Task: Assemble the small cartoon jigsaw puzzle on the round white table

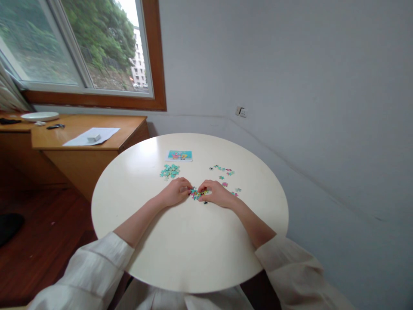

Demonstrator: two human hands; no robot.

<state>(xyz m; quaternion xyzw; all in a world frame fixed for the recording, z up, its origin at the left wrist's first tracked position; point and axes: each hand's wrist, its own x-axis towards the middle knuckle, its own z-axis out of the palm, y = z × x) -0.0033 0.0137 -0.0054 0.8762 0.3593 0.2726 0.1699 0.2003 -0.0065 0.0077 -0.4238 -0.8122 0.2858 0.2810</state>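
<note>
On a round cream table my left hand and my right hand rest side by side, fingers curled and pinched toward each other. Between the fingertips lies a small joined cluster of colourful jigsaw pieces, which both hands touch. A heap of turquoise pieces lies just beyond my left hand. Scattered loose pieces lie beyond my right hand. A small picture card lies farther back on the table.
A wooden desk stands to the left under a window, bearing a white plate, a sheet of paper and small dark items. A grey wall with a socket runs behind and to the right. Wooden floor lies at left.
</note>
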